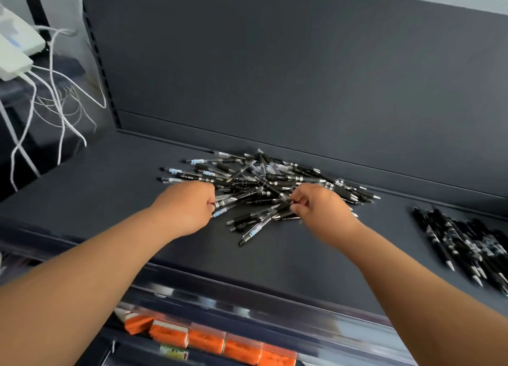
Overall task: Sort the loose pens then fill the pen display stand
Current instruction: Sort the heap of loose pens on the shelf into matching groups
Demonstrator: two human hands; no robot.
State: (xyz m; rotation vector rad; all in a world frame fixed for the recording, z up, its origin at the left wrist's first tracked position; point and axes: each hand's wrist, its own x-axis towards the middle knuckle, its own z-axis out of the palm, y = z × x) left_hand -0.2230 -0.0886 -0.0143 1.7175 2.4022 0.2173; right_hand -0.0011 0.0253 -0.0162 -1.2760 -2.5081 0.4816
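Black and clear plastic make up the pile of loose pens that we see heaped near the middle of the dark grey shelf, close to the foot of the matt back panel. They are slim click pens lying crisscross. Some have solid black barrels with silver rings, others clear barrels with black grips and small pale labels, and their tips point every way.

The left hand sits at the pile's left edge, knuckles up, with its fingers curled under and into the pens. The back of the hand hides them, so we cannot tell whether they grip anything. The right hand is at the pile's right front, its fingers and thumb pinching a black pen at the heap's edge.

Well apart on the right we find a sorted group of pens, all black, laid roughly parallel with metal tips toward us and somewhat blurred. The shelf looks smooth and flat, with a glossy strip along its front lip. Below it runs a row of orange boxes, and white cords hang at the upper left
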